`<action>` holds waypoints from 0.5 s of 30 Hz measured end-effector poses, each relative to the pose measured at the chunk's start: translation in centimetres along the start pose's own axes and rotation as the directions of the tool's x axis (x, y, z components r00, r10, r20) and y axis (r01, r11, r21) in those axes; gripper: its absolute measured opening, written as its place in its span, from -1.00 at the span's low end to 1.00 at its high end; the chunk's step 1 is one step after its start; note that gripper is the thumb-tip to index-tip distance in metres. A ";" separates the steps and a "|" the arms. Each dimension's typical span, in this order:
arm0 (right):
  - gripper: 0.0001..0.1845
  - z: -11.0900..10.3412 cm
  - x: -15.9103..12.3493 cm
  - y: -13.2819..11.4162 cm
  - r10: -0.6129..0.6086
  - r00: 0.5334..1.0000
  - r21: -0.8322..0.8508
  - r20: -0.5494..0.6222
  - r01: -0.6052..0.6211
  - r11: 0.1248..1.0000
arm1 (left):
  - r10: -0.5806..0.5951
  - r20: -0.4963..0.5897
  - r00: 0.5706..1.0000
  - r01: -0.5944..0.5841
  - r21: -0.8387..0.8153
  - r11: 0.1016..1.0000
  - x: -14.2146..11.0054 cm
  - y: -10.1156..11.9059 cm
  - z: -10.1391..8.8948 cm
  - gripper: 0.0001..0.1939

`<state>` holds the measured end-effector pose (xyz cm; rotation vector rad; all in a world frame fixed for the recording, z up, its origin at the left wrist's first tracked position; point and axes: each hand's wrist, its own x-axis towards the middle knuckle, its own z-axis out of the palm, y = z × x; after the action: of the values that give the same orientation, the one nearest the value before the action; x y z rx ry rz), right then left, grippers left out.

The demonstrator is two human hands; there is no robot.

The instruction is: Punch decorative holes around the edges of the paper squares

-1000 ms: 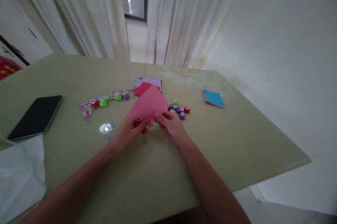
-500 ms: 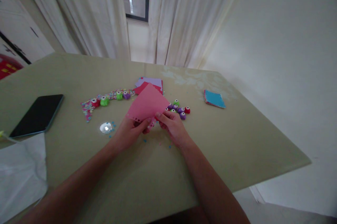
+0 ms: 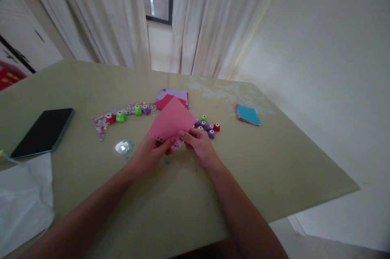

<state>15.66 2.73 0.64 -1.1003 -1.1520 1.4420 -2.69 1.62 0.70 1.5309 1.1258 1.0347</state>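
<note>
A pink sheet of paper (image 3: 174,120) with small holes punched along its near edge is held above the table between both hands. My left hand (image 3: 152,148) pinches its near left edge, thumb on top. My right hand (image 3: 199,143) is closed on the near right edge, its thumb pressed on the paper. Fingers under the sheet are partly hidden. Just beyond my right hand sit several small red, green and purple figures with single round eyes (image 3: 210,128). Behind the sheet lies a stack of lilac and red paper (image 3: 175,95), partly covered by it.
Left of the hands, a band of paper bits (image 3: 102,127) carries more eyed figures (image 3: 121,116). Nearer is a shiny round piece (image 3: 122,147) with blue bits. A dark tablet (image 3: 44,131) and a white cloth item (image 3: 26,202) lie far left; blue-topped squares (image 3: 248,114) lie right.
Almost nothing differs. Both hands keep their grip on the pink paper, which has shifted only very slightly.
</note>
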 end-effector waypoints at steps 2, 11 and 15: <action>-0.51 0.0 0.0 -0.1 0.002 1.000 -0.003 0.011 -0.002 1.000 | -0.004 -0.009 1.000 0.004 -0.004 1.000 0.0 0.0 0.0 -0.66; -0.45 0.2 -0.1 -0.1 0.028 1.000 -0.038 0.002 -0.028 0.999 | -0.026 -0.006 1.000 0.026 -0.036 0.999 0.0 0.4 0.1 -0.61; -0.42 0.1 0.0 0.2 0.026 1.000 -0.050 0.008 -0.025 0.998 | -0.027 0.034 0.999 0.028 -0.012 1.000 0.0 0.4 0.1 -0.59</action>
<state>15.55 2.65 0.51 -1.1483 -1.1895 1.4453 -2.55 1.55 1.06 1.5137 1.1116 0.9921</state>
